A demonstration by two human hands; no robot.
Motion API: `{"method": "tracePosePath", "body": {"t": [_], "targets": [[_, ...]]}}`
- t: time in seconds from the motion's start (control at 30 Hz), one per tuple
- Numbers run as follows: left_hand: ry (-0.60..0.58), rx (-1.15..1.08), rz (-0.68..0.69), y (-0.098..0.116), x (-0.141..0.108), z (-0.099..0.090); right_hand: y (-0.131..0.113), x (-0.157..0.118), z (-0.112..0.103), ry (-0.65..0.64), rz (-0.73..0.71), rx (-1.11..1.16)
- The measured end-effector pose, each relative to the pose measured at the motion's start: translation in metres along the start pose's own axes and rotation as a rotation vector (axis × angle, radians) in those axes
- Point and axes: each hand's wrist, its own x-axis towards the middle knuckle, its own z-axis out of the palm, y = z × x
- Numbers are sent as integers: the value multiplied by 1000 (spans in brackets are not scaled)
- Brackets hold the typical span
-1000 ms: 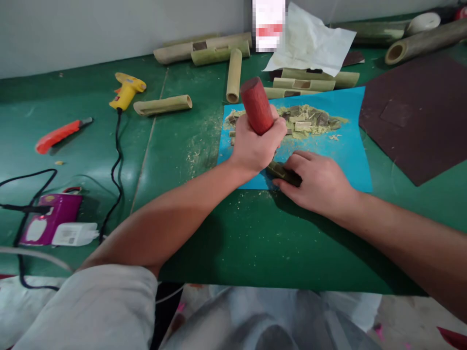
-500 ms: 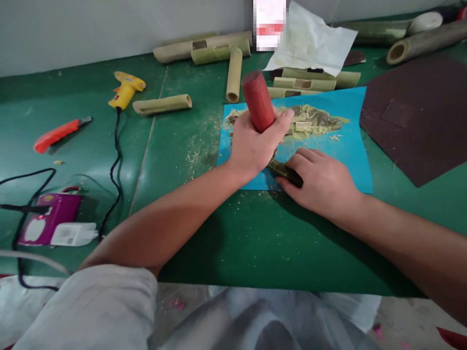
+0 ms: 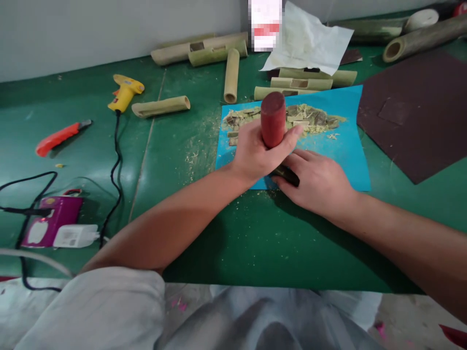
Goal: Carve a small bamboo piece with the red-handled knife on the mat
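Note:
My left hand (image 3: 258, 153) is wrapped round a thick red handle (image 3: 273, 119) that stands nearly upright. The working end of this tool is hidden behind the hand. Just to the right, my right hand (image 3: 317, 180) grips a short dark piece of bamboo (image 3: 286, 174) low over the blue sheet (image 3: 350, 160); its far end is hidden by my left hand. Beyond both hands, a heap of bamboo chips and shavings (image 3: 314, 119) lies on the sheet.
Several cut bamboo tubes (image 3: 231, 78) lie at the back, near a crumpled white paper (image 3: 306, 43). At left are a yellow glue gun (image 3: 126, 92), an orange utility knife (image 3: 60, 138) and a purple box (image 3: 54, 218) with cables. A dark brown sheet (image 3: 419, 116) lies at right.
The red handle has swung to the right and toward me, from leaning left to nearly upright. My left hand has turned with it, now closer to my right hand, which keeps its hold.

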Motion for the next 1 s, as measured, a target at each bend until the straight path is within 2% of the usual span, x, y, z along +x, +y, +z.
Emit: {"method": "tracePosePath", "body": {"t": [0.1,0.27,0.33,0.4,0.53,0.67,0.87,1.0], "targets": [[-56,-1,21,2,2,3,0,2,0,-11,-16,33],[-51,-120,-234,2,8,-1,0,4,-2,-47,9,46],[-11,-170,-269,2,10,-3,-1,4,-3,-57,20,47],[22,-189,-249,3,11,-3,-1,5,-3,-70,20,37],[-52,-163,-186,8,12,1,-2,4,-3,-69,-15,-16],[-55,-119,-153,10,10,1,-4,2,-3,-41,-57,-67],[-74,-172,-51,3,9,-3,-4,1,-4,-13,-73,-101],[-106,-185,-55,-1,10,-3,-4,1,-4,-10,-87,-100]]}}
